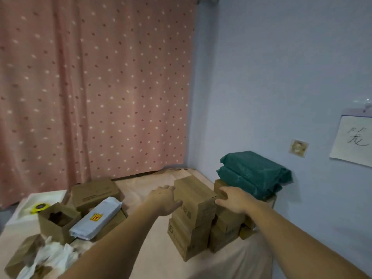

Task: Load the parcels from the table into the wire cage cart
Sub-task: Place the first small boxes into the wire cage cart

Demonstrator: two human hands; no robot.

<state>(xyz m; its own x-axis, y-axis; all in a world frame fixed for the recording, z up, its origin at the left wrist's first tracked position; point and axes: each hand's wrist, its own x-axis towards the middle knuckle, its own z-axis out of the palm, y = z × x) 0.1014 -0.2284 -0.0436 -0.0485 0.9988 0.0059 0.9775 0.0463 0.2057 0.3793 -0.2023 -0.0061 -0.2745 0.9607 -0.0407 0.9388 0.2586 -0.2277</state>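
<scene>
A tall brown cardboard box [193, 193] tops a stack of cardboard boxes [187, 236] on the pink-covered table [141, 190]. My left hand [165, 200] grips its left side, thumb on the front face. My right hand [233, 200] grips its right side, fingers curled over the edge where it meets the neighbouring stack [225, 234]. Two dark green poly parcels [255, 172] lie on boxes against the wall. At left lie a pale grey poly parcel [96, 218], an open box [58, 218] and a flat box [94, 192]. No wire cage cart is in view.
A yellow tape roll [39, 207] sits on a white tray [22, 212] at far left. Crumpled white plastic [50, 256] and another box [22, 252] lie at the near left. A pink curtain [90, 87] hangs behind; the wall [281, 77] carries a paper note [354, 139].
</scene>
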